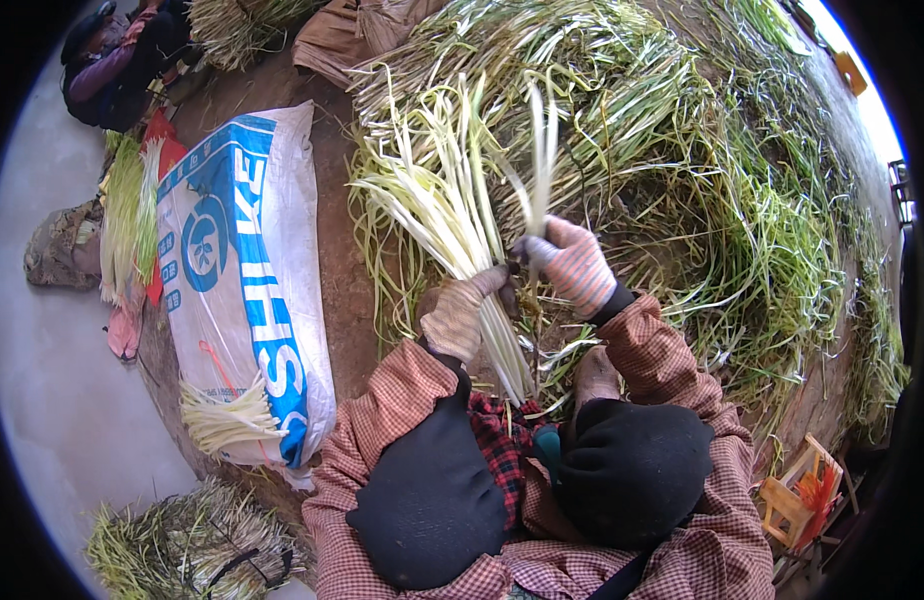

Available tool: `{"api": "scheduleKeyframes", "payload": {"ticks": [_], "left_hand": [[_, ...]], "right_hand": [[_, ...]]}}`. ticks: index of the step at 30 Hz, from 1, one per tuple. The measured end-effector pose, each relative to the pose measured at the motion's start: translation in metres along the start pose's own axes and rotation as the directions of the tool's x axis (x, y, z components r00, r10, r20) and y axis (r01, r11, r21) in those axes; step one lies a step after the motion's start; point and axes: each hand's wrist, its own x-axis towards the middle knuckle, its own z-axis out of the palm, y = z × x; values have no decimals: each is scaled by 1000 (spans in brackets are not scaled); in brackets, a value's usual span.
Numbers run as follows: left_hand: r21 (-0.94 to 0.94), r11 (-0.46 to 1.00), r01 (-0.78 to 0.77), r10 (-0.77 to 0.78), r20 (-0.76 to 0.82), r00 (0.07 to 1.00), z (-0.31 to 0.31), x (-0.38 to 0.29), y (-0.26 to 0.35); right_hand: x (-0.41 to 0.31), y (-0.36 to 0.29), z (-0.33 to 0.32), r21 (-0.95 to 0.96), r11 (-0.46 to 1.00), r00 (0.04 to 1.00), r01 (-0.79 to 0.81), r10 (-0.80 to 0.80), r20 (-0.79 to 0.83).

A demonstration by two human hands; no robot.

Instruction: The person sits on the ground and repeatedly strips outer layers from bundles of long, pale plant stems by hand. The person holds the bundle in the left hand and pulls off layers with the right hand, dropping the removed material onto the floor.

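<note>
A fanned bundle of long pale green-white stalks [462, 232], blanched garlic shoots or chives by their look, is gripped in my left hand [456, 315]. This hand wears a striped, soiled knit glove, and the lower ends of the stalks hang down between my knees. Just to the right, my right hand [571, 262], gloved the same way, pinches a couple of upright loose stalks [541, 165], blurred at their tops. The fingertips of both gloves are close together. Beyond them spreads a large heap of uncleaned green stalks [619, 97].
At left lies a white and blue woven sack [229, 225] bearing writing, with a small sheaf of pale stalks [229, 416] on it. A tied bundle [199, 540] sits lower left. Another person [109, 67] sits at upper left. A wooden stool [799, 495] stands at lower right.
</note>
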Motion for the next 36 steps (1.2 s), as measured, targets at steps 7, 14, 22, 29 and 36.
{"api": "scheduleKeyframes", "payload": {"ticks": [7,14,22,29,36], "left_hand": [[-394,918,-52,94,87,992,-3,6,1],[-469,875,-119,160,50,986,-13,16,3],[-215,969,-121,119,-19,993,-18,15,8],[-237,958,-160,174,42,984,-13,5,21],[-236,971,34,-8,107,994,10,-9,25]], "right_hand": [[-4,24,-77,280,944,936,175,-71,-345],[-21,43,-177,682,608,851,407,19,-525],[-37,16,-203,325,800,708,503,-167,-686],[-46,-26,-151,80,948,782,308,-205,-589],[-26,-45,-48,76,997,998,0,5,-70]]}}
